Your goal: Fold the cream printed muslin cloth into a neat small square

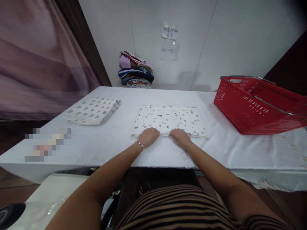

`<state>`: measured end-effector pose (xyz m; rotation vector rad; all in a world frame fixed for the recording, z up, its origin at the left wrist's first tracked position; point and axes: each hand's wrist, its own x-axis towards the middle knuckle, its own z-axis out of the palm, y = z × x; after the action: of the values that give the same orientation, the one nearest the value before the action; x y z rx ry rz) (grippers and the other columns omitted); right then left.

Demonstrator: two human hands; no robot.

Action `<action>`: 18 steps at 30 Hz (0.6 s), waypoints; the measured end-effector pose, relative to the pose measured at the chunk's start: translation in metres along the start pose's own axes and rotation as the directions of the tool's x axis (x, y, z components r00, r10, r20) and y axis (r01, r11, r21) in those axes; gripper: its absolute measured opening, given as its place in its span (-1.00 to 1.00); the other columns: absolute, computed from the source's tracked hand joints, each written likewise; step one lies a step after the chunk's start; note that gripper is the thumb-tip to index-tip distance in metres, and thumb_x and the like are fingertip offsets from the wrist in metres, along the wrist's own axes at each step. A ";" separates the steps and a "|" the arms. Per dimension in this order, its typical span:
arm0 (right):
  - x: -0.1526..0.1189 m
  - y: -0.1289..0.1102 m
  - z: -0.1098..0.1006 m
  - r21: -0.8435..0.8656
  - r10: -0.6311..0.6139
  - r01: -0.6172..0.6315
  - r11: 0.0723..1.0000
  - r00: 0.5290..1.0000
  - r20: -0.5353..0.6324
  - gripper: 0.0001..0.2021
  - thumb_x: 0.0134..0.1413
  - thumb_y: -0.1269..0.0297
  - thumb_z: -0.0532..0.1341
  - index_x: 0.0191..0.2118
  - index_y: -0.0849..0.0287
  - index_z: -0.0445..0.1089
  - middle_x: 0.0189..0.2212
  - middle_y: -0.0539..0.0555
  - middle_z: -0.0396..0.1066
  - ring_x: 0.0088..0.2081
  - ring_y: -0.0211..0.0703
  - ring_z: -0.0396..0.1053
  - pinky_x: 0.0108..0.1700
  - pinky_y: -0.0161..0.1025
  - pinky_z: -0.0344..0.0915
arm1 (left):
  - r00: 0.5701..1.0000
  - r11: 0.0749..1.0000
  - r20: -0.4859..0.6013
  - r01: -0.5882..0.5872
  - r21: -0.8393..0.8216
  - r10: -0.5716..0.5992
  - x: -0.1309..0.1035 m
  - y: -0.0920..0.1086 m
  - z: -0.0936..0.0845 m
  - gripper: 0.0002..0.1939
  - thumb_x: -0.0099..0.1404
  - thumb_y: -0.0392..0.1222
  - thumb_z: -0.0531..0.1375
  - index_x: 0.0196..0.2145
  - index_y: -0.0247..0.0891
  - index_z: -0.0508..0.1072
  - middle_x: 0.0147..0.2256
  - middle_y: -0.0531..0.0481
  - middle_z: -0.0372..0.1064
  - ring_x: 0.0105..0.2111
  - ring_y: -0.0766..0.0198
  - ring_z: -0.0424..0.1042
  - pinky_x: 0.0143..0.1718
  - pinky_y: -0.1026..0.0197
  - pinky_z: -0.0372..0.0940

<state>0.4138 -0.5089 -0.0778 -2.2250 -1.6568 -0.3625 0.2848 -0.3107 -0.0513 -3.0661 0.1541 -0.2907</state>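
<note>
A folded white cloth (168,119) with small dark and pinkish motifs lies flat on the white-covered table in front of me. Its near edge shows several stacked layers. My left hand (149,136), with a silver bracelet at the wrist, has its fingers curled over that edge, left of its middle. On the same edge, a little to the right, my right hand (179,138) grips with bent fingers. Both thumbs are mostly hidden. Off to the left rests a second folded white cloth (92,110) with grey-green heart-like spots, touched by neither hand.
A red plastic basket (254,111) with metal handles stands at the table's right. Behind the table's far edge, folded fabrics (136,70) are piled by the wall. Paper signs (169,49) hang above. A pixelated patch covers something at the left of the white tablecloth (96,150).
</note>
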 end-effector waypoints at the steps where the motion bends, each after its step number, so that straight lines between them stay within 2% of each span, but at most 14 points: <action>1: -0.001 0.000 -0.001 0.019 -0.012 0.012 1.000 1.000 0.000 -0.80 0.19 0.42 0.03 -0.17 0.17 0.38 -0.21 0.11 0.41 -0.17 -0.15 0.28 -0.15 -0.23 0.16 | 1.000 1.000 0.005 0.001 -0.008 -0.001 0.000 0.000 -0.001 -0.77 0.33 -0.18 -0.02 -0.19 -0.21 0.40 -0.22 -0.05 0.39 -0.18 0.22 0.31 -0.21 0.17 0.19; 10: -0.002 0.000 -0.002 0.085 -0.012 0.014 0.996 1.000 -0.021 -0.80 0.20 0.36 0.03 -0.16 0.18 0.37 -0.19 0.12 0.41 -0.15 -0.12 0.28 -0.10 -0.18 0.19 | 0.999 0.999 0.027 0.019 0.035 -0.020 0.006 0.001 -0.004 -0.73 0.34 -0.24 -0.07 -0.25 -0.27 0.42 -0.29 -0.07 0.38 -0.25 0.21 0.33 -0.26 0.17 0.19; 15: -0.001 -0.001 -0.002 0.119 0.029 -0.022 0.993 0.998 -0.052 -0.80 0.20 0.35 0.04 -0.13 0.18 0.35 -0.18 0.11 0.41 -0.14 -0.14 0.28 -0.08 -0.18 0.21 | 0.995 0.996 -0.034 0.089 -0.016 -0.089 0.005 0.002 -0.001 -0.75 0.34 -0.25 -0.06 -0.27 -0.29 0.40 -0.30 -0.09 0.38 -0.26 0.23 0.33 -0.24 0.17 0.21; 18: 0.000 -0.002 -0.002 0.109 0.040 -0.030 0.994 0.995 -0.089 -0.80 0.20 0.35 0.04 -0.14 0.18 0.36 -0.16 0.14 0.39 -0.12 -0.12 0.26 -0.08 -0.18 0.22 | 0.993 0.995 -0.066 0.093 -0.040 -0.095 0.003 0.002 0.002 -0.75 0.34 -0.24 -0.07 -0.26 -0.28 0.39 -0.30 -0.07 0.38 -0.26 0.23 0.33 -0.24 0.17 0.21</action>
<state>0.4117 -0.5088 -0.0761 -2.1245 -1.5510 -0.3519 0.2882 -0.3128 -0.0525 -3.1066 0.0181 -0.4024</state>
